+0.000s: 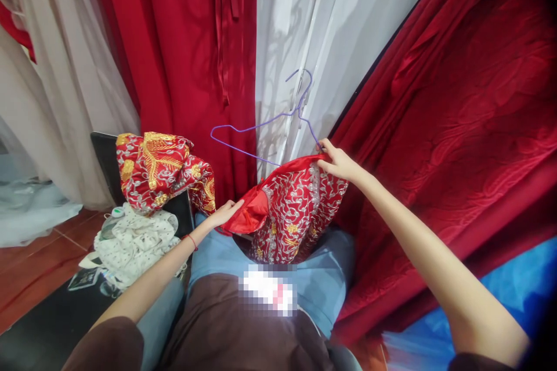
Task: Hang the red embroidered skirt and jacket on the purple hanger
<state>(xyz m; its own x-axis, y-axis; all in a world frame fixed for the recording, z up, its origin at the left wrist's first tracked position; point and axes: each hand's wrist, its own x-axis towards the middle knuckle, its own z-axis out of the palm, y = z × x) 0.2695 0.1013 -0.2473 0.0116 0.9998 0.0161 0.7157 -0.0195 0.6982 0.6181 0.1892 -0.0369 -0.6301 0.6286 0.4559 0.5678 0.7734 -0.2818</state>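
A red garment with silver and gold embroidery (289, 208) lies across my lap, its plain red lining showing on the left. My left hand (226, 213) grips its edge on the left side. Up at the right, my right hand (334, 161) pinches the garment's upper edge together with the right end of a purple wire hanger (261, 122). The hanger's right shoulder goes in at that corner, while its left end sticks out free above the cloth. The hook points upward.
To the left, another red and gold embroidered piece (152, 168) rests on a black chair (102, 156). White dotted cloth (134, 243) is heaped below it. Red gowns (183, 40) hang ahead, with more red fabric (470, 98) on the right and blue tulle (478, 313) low right.
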